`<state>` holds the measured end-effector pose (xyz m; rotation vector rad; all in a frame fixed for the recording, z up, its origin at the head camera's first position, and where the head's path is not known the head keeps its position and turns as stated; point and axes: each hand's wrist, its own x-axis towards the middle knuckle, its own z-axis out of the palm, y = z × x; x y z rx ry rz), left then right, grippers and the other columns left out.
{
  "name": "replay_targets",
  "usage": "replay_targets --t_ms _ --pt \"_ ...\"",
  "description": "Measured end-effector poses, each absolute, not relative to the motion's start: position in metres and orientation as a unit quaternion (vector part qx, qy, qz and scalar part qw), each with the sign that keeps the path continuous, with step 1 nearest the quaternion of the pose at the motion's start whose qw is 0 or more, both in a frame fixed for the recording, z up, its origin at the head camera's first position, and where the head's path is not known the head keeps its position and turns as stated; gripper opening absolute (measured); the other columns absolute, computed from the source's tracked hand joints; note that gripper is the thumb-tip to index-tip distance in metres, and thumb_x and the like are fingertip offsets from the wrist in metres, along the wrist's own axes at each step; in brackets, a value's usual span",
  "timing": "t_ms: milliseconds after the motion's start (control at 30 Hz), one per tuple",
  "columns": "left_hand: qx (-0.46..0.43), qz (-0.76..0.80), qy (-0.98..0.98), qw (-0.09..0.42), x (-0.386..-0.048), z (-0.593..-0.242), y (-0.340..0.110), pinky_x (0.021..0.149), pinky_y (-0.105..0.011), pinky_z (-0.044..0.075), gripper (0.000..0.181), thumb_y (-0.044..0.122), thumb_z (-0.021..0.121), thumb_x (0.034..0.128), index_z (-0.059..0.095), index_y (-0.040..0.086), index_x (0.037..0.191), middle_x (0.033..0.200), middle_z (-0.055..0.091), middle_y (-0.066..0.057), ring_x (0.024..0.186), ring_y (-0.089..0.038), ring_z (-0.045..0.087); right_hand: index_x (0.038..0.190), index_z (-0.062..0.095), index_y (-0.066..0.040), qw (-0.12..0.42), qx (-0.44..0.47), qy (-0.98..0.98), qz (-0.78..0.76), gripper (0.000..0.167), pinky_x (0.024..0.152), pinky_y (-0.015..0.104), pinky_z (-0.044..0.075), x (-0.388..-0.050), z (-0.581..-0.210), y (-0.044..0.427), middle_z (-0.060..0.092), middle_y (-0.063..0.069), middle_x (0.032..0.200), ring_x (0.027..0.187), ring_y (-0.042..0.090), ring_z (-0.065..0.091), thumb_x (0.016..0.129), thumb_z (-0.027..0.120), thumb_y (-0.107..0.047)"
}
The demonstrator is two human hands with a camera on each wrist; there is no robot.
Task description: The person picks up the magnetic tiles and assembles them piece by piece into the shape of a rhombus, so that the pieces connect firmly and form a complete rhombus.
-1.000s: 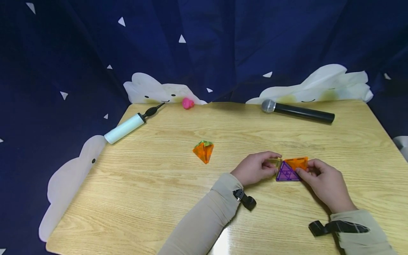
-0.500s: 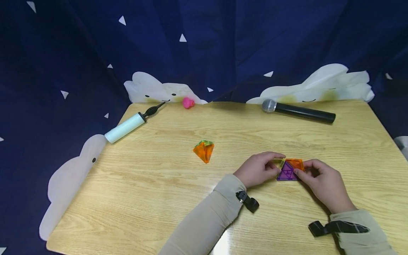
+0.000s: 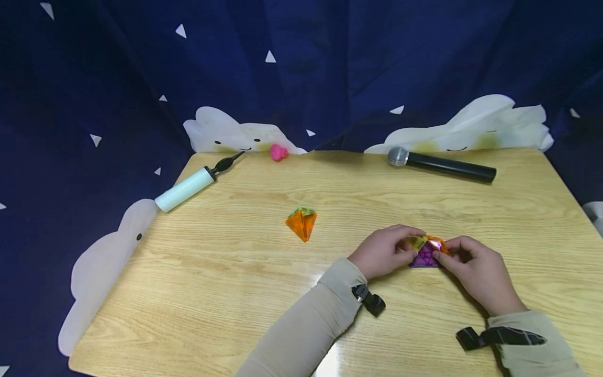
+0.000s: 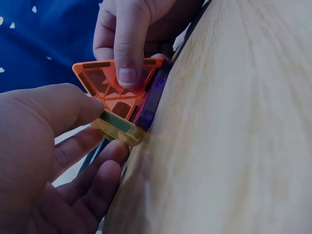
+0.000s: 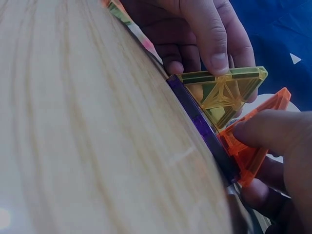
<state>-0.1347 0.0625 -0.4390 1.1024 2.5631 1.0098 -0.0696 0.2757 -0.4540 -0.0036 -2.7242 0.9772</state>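
Note:
On the table, a purple triangular magnetic tile lies flat. My left hand pinches a yellow triangular magnetic tile, which tilts up from the purple tile's left edge. On the other side, my right hand grips an orange triangular magnetic tile between thumb and fingers, also raised at a slant along the purple tile. The yellow and orange tiles lean towards each other. My fingers cover parts of both. Left of the hands stands a small pyramid of orange and green tiles.
A black microphone lies at the back right. A pale blue hand pump with a black nozzle is at the back left, and a small pink object sits by the far edge. White cloud cut-outs border the table.
Both hands have drawn slightly closer together. The orange tile, nearly flat a second ago, now tilts upward, and the yellow tile leans in over the purple one. The pyramid has not moved.

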Motion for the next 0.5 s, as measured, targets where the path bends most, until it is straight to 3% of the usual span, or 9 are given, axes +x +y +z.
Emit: replay_targets --t_ms 500 --pt "0.353 0.320 0.876 0.076 -0.1304 -0.4346 0.0699 0.079 -0.004 0.037 0.044 0.023 0.069 0.0942 0.060 0.026 0.138 0.123 0.062 0.013 0.091 0.009 0.054 0.094 0.072 -0.009 0.136 0.022 -0.929 0.343 0.017 0.054 0.020 0.039 -0.0692 -0.4524 0.2755 0.069 0.007 0.085 0.064 0.005 0.049 0.081 0.084 -0.008"
